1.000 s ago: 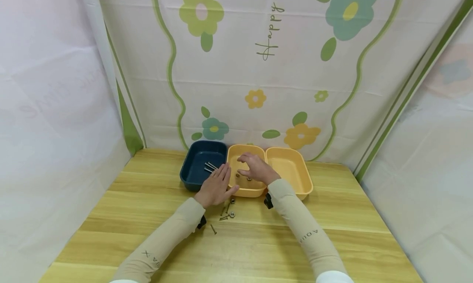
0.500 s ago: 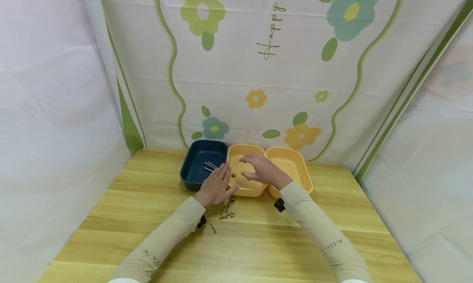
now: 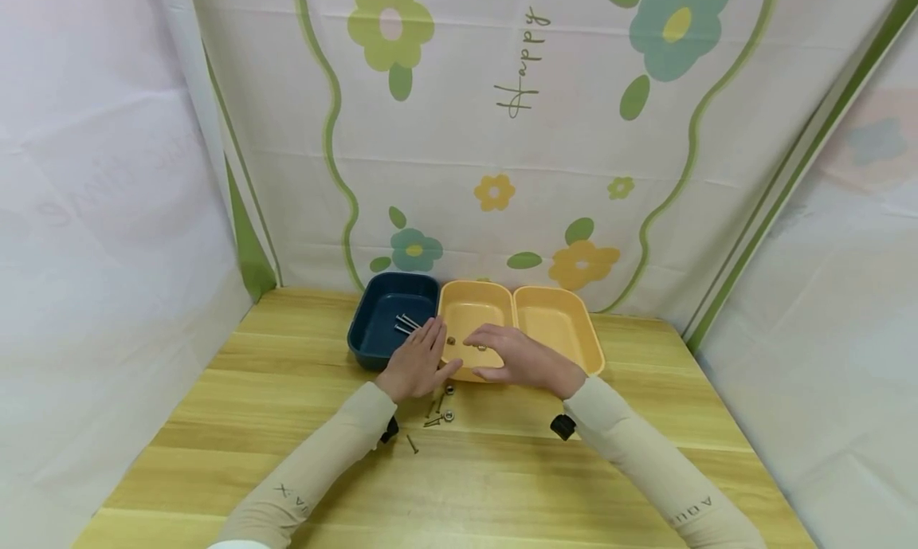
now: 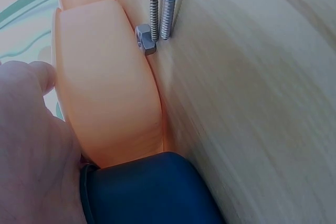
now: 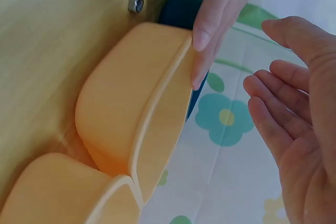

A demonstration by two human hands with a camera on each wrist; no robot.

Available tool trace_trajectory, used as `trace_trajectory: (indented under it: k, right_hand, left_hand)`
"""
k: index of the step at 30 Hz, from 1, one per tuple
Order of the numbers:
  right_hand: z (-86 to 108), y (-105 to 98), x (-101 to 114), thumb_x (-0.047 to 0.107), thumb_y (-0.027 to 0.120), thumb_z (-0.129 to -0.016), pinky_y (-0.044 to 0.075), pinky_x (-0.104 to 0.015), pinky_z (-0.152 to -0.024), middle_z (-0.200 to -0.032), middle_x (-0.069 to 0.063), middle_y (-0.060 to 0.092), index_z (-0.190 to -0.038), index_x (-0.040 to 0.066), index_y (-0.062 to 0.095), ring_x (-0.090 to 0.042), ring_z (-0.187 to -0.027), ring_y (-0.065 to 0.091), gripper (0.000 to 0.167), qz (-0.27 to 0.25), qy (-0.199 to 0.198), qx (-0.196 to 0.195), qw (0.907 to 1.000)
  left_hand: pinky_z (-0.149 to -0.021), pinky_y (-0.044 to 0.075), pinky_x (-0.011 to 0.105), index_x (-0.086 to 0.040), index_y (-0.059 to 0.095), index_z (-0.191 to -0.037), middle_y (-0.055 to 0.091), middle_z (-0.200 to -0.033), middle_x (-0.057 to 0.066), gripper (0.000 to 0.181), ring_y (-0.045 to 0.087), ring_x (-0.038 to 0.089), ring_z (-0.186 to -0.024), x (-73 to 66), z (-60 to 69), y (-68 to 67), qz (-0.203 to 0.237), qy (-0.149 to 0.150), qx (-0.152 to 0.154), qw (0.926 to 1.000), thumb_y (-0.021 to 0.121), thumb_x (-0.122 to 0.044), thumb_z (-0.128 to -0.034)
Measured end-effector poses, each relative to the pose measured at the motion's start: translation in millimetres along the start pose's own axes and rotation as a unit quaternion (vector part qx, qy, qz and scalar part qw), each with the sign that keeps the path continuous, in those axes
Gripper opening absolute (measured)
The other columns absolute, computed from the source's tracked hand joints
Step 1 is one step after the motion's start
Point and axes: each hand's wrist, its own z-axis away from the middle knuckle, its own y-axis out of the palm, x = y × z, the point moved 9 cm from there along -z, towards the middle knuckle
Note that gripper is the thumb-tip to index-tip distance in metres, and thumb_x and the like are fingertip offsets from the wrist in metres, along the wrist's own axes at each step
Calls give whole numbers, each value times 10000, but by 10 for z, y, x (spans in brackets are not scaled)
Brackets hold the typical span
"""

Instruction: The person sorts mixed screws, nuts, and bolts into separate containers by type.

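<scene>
My left hand (image 3: 416, 364) lies with straight fingers over the meeting rims of the navy tray (image 3: 383, 306) and the middle yellow tray (image 3: 476, 314). Several screws (image 3: 407, 323) are in the navy tray. Two nuts (image 3: 451, 341) show on the middle tray's floor, one partly behind my right hand (image 3: 527, 359). That hand hovers above the middle tray's near right side, thumb apart from loosely bent fingers, with nothing between them. In the right wrist view its palm (image 5: 310, 156) looks bare. On the table in front lie several screws (image 4: 168, 14) and two nuts (image 3: 449, 416).
A second yellow tray (image 3: 555, 326) stands against the middle one on the right. All three trays line the back of the wooden table (image 3: 516, 485), before a flowered cloth (image 3: 445, 135). One screw (image 3: 412, 444) lies nearer the front than the others.
My right hand has drawn back toward me and to the right, from over the middle tray to its near edge. A nut in that tray has shifted left. The left hand stays put.
</scene>
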Motion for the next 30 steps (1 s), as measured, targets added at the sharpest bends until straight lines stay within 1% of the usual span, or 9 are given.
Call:
trace_trajectory:
  k: [3, 6, 10, 13, 16, 22, 24, 27, 30]
  right_hand:
    - [39, 40, 74, 178, 787, -968, 605, -367, -1013, -1320, -99, 705, -1361, 28, 665, -227, -1210, 695, 438, -165, -147, 25, 9998]
    - [71, 104, 120, 173, 782, -971, 601, -378, -1027, -1339, -94, 701, -1382, 33, 657, -221, -1230, 687, 452, -402, -121, 160, 9990]
    - [102, 246, 152, 200, 754, -995, 550, -438, -1114, -1385, -96, 695, -1440, 42, 625, -222, -1295, 666, 489, -526, -15, 416, 9977]
    - [114, 375, 170, 201, 741, -1005, 540, -450, -1125, -1414, -113, 686, -1457, 36, 613, -236, -1316, 661, 499, -512, -8, 566, 9971]
    - [115, 497, 171, 188, 746, -998, 566, -424, -1090, -1429, -124, 679, -1442, 23, 623, -242, -1314, 665, 489, -520, 8, 667, 9964]
    - [94, 717, 149, 201, 756, -993, 557, -400, -1106, -1424, -112, 687, -1411, 14, 639, -237, -1324, 661, 472, -463, -50, 744, 9961]
    - [83, 782, 134, 212, 759, -992, 554, -390, -1109, -1432, -106, 683, -1412, 12, 638, -237, -1331, 657, 480, -419, -63, 743, 9963]
    - [73, 869, 100, 232, 763, -991, 548, -385, -1117, -1448, -102, 672, -1419, 11, 632, -236, -1344, 646, 499, -353, 36, 781, 9963]
    - [63, 947, 56, 241, 763, -991, 534, -390, -1135, -1462, -97, 662, -1431, 20, 625, -228, -1360, 632, 511, -346, 235, 853, 9955]
  left_hand:
    - [-1343, 205, 511, 51, 214, -1658, 140, -1770, 212, 874, 148, 366, -1657, 4, 2, 0, -16, 28, 3, 10000, 327, -617, -1106]
    - [-1345, 204, 503, 51, 209, -1658, 134, -1770, 213, 892, 147, 366, -1656, 15, -3, 13, -77, 67, -13, 9999, 289, -642, -1102]
    - [-1340, 217, 504, 59, 222, -1653, 154, -1764, 224, 873, 166, 377, -1651, 17, 1, 11, -128, 110, -65, 9998, 309, -619, -1109]
    - [-1341, 219, 500, 54, 218, -1656, 155, -1766, 219, 859, 164, 370, -1653, 16, 11, 8, -155, 81, -55, 9998, 344, -597, -1111]
    - [-1339, 229, 496, 57, 235, -1652, 167, -1765, 216, 850, 176, 362, -1652, 14, 17, 1, -127, 51, -81, 9999, 383, -579, -1108]
    - [-1339, 229, 495, 53, 232, -1653, 172, -1764, 213, 844, 177, 360, -1652, 22, 7, 11, -174, 36, -68, 9998, 369, -580, -1111]
    - [-1335, 237, 502, 57, 240, -1650, 184, -1758, 223, 840, 187, 368, -1648, 19, 2, 4, -164, 78, -112, 9998, 370, -576, -1113]
    - [-1329, 247, 516, 67, 246, -1645, 194, -1752, 237, 836, 198, 383, -1643, 25, -16, 20, -157, 156, -180, 9996, 376, -567, -1114]
    - [-1332, 241, 516, 63, 224, -1651, 166, -1759, 229, 858, 175, 377, -1648, 45, -38, 65, -192, 187, -164, 9995, 328, -598, -1114]
